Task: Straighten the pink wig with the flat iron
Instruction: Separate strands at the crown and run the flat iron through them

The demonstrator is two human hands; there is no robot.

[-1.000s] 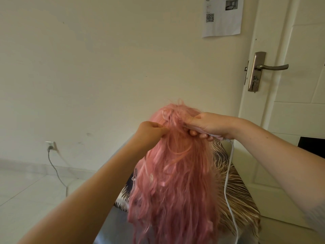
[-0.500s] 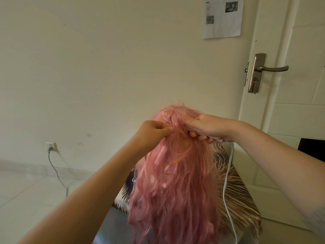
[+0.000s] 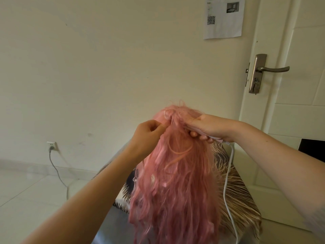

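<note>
A long, tousled pink synthetic wig (image 3: 175, 173) hangs in the middle of the scene, its crown raised between a person's two hands and its lengths falling toward the near edge, in front of a seat covered in brown-and-cream striped fabric (image 3: 235, 191). The left hand (image 3: 147, 131) is closed, pinching a thin lock at the crown's left side. The right hand (image 3: 209, 127) is wrapped around the handle of a slim pale pink flat iron (image 3: 215, 137), held against the crown; its plates are hidden in the hair, so whether they clamp a strand cannot be told. A white cord (image 3: 228, 173) trails down from the iron. The work appears to be at an early stage: a pass seems to be starting at the roots, while most of the wig looks wavy, frizzy and tangled, with stray loops across its surface.
</note>
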